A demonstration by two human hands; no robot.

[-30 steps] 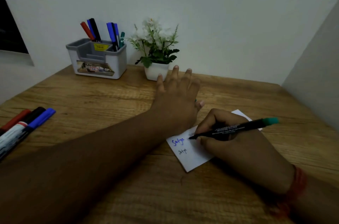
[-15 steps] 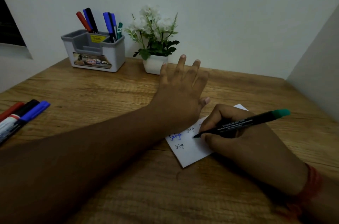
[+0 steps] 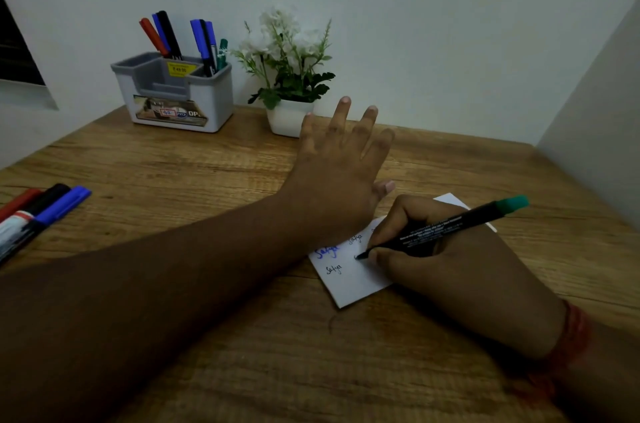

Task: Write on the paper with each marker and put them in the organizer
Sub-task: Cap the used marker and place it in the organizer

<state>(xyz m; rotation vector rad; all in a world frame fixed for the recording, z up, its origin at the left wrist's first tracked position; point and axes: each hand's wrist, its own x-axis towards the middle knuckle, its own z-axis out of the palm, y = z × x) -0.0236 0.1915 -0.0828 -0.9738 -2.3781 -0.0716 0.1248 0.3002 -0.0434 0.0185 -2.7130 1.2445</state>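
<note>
Marker (image 3: 446, 227) tip lower on paper (image 3: 349, 279)

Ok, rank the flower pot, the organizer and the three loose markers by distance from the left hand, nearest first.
1. Flower pot, just beyond the left hand's fingertips.
2. Organizer, back left by the wall.
3. Loose markers, at the far left table edge.

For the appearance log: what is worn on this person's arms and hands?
Both forearms are bare, with no sleeves in view. The left hand shows no ring or band. The right hand has a red thread band wound round its wrist. No gloves or watch are visible.
</note>
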